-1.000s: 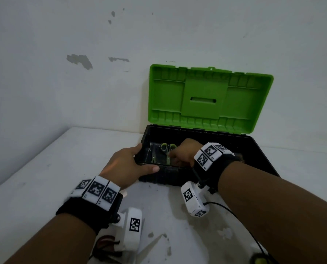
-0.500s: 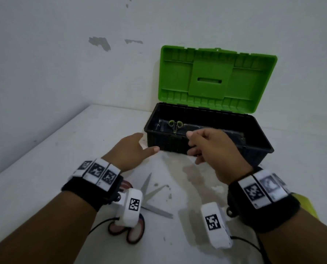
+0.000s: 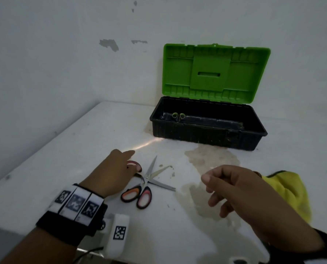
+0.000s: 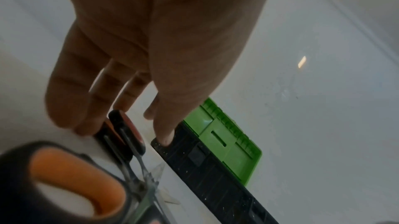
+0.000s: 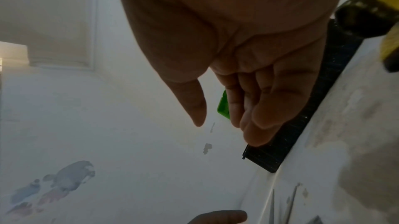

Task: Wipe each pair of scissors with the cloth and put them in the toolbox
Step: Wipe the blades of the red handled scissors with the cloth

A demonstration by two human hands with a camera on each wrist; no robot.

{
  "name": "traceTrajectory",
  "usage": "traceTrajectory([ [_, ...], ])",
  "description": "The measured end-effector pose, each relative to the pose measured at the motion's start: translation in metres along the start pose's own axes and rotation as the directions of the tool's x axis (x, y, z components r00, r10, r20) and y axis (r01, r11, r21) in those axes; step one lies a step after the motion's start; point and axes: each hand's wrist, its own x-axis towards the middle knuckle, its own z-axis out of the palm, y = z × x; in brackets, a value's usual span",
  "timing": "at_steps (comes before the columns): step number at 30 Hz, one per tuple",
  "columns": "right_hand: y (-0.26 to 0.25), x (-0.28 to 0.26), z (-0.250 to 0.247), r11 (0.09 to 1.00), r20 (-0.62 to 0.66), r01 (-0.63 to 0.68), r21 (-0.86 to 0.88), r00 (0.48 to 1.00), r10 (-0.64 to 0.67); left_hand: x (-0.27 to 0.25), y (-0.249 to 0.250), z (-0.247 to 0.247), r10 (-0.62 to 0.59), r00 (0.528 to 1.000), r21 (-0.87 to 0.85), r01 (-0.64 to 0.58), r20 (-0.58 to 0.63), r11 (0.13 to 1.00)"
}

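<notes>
The black toolbox (image 3: 206,133) stands with its green lid (image 3: 210,73) up. Green-handled scissors (image 3: 179,116) lie inside at the left. Two pairs lie crossed on the table: one with orange-and-black handles (image 3: 136,195), one with red-and-black handles (image 3: 134,165). My left hand (image 3: 128,162) is over the red-handled pair, fingers straight, fingertips (image 4: 86,125) touching the handle (image 4: 127,132). My right hand (image 3: 208,189) hovers to the right, fingers loosely curled and empty, as the right wrist view (image 5: 218,125) confirms. The yellow cloth (image 3: 288,189) lies behind it.
The white table (image 3: 63,159) meets the wall behind the toolbox, with a corner at the left. A brownish stain (image 3: 210,157) spreads in front of the box. Bare tabletop lies left of the scissors.
Both hands have drawn back from the toolbox, leaving the green-handled scissors inside. The left hand came down onto the red-handled scissors; the right hand moved back beside the cloth.
</notes>
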Motion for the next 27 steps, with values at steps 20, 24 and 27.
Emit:
traceTrajectory([
  [20, 0.029, -0.031, -0.028, 0.986, -0.060, -0.111, 0.123, 0.991, 0.119, 0.002, 0.026, -0.017, 0.020, 0.962, -0.204, 0.038, 0.272, 0.978],
  [24, 0.031, -0.033, -0.072, 0.993, -0.228, -0.116, 0.011, 0.967, 0.116, -0.013, 0.038, -0.022, 0.037, 0.964, -0.546, 0.118, 0.264, 0.829],
  [27, 0.035, -0.033, -0.101, 0.980, -0.331, -0.154, -0.128, 0.938, 0.105, -0.024, 0.056, -0.023, 0.050, 0.970, -0.705, 0.137, 0.237, 0.696],
])
